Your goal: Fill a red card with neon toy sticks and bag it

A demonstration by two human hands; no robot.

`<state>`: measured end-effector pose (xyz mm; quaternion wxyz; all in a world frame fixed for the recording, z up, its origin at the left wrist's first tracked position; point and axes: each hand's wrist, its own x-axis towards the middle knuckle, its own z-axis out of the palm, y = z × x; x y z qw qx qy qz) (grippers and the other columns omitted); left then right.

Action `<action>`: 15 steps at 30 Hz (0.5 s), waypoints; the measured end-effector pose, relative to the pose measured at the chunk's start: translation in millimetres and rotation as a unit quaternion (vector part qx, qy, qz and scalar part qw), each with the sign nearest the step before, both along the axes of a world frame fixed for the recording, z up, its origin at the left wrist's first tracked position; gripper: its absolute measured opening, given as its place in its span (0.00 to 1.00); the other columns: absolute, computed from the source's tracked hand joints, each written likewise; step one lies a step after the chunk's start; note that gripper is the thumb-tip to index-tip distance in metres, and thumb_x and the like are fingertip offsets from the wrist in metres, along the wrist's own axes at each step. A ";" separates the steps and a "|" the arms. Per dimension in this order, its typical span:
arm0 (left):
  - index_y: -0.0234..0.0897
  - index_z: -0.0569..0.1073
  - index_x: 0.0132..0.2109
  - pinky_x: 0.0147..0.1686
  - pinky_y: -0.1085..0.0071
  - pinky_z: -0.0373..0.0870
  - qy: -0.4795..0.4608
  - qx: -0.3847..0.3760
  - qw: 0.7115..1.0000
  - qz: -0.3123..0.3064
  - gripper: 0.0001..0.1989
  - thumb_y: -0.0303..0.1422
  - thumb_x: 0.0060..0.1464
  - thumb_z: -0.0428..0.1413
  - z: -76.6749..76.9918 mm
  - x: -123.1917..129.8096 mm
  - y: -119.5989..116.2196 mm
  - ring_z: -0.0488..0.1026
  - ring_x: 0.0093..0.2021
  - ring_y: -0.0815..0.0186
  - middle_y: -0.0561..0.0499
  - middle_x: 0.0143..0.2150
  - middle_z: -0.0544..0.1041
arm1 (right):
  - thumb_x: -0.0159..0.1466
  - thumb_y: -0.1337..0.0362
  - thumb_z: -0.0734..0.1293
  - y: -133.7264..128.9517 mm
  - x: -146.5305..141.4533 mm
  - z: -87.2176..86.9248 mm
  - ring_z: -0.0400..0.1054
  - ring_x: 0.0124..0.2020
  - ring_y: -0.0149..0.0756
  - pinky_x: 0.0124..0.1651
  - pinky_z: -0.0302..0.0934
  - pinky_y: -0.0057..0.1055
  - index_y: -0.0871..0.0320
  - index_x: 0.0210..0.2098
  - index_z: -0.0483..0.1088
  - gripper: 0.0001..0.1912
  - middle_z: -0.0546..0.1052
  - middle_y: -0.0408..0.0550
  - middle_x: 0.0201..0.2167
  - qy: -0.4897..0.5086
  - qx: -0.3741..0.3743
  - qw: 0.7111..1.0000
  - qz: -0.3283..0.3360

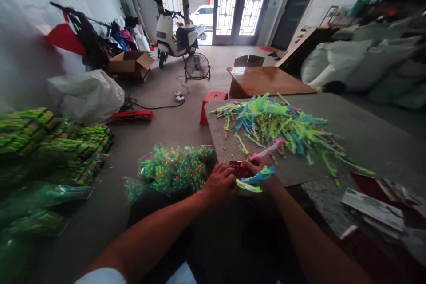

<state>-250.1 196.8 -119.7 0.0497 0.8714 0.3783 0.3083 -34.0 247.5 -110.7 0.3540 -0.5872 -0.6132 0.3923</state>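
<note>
Near the front edge of the grey table, my left hand rests with bent fingers against a dark red patterned piece. My right hand is closed at the other side of that piece. Pink ribbon and blue and yellow-green ribbon stick out around my right hand, which grips them. Whether my left fingers pinch the red piece is hard to see. A large heap of green and blue ribboned sticks lies on the table just beyond my hands.
Clear bags of colourful small items stand left of the table, by my legs. Green bundles are stacked at far left. A red stool and brown table stand beyond; printed cards lie at right.
</note>
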 end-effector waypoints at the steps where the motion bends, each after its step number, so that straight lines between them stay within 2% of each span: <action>1: 0.40 0.75 0.42 0.68 0.49 0.64 0.001 -0.004 1.000 -0.011 0.04 0.32 0.59 0.60 2.4 -0.8 1.4 0.76 0.55 0.54 0.46 0.52 0.81 | 0.64 0.45 0.67 4.5 -2.5 2.8 0.70 0.23 0.37 0.27 0.63 0.31 0.57 0.30 0.75 0.21 0.78 0.49 0.23 0.003 -0.023 1.000 0.016; 4: 0.39 0.75 0.45 0.62 0.57 0.70 -0.004 -0.022 0.998 -0.053 0.06 0.33 0.60 0.59 10.6 -4.7 4.7 0.75 0.55 0.56 0.44 0.53 0.80 | 0.60 0.48 0.69 15.6 -12.6 19.0 0.69 0.20 0.36 0.23 0.61 0.30 0.57 0.28 0.76 0.18 0.77 0.48 0.21 0.001 -0.094 0.994 0.053; 6: 0.39 0.75 0.45 0.61 0.59 0.71 -0.006 -0.033 0.997 -0.070 0.06 0.32 0.61 0.59 15.2 -7.8 5.8 0.75 0.55 0.56 0.43 0.52 0.80 | 0.58 0.48 0.70 20.0 -19.2 31.4 0.69 0.19 0.36 0.22 0.60 0.29 0.56 0.27 0.77 0.18 0.78 0.47 0.21 -0.025 -0.109 0.991 0.080; 9: 0.40 0.75 0.44 0.61 0.58 0.70 -0.013 -0.048 0.996 -0.079 0.05 0.32 0.60 0.59 18.1 -11.9 6.5 0.75 0.56 0.56 0.44 0.52 0.80 | 0.59 0.48 0.69 22.1 -24.7 41.3 0.71 0.22 0.36 0.25 0.60 0.29 0.56 0.26 0.78 0.17 0.79 0.47 0.22 -0.097 -0.057 0.989 0.100; 11: 0.40 0.75 0.43 0.61 0.58 0.70 -0.020 -0.055 0.995 -0.087 0.04 0.32 0.60 0.59 17.4 -13.9 7.3 0.75 0.55 0.57 0.45 0.52 0.81 | 0.60 0.48 0.68 21.6 -25.2 41.2 0.72 0.25 0.37 0.28 0.60 0.29 0.55 0.25 0.77 0.18 0.80 0.47 0.23 -0.142 -0.022 0.986 0.086; 15: 0.40 0.75 0.43 0.60 0.59 0.70 -0.026 -0.061 0.992 -0.106 0.04 0.32 0.61 0.60 14.0 -16.0 10.2 0.75 0.54 0.58 0.46 0.52 0.81 | 0.60 0.45 0.68 19.8 -23.6 38.2 0.72 0.27 0.38 0.30 0.58 0.30 0.55 0.25 0.78 0.20 0.81 0.48 0.25 -0.193 -0.002 0.978 0.082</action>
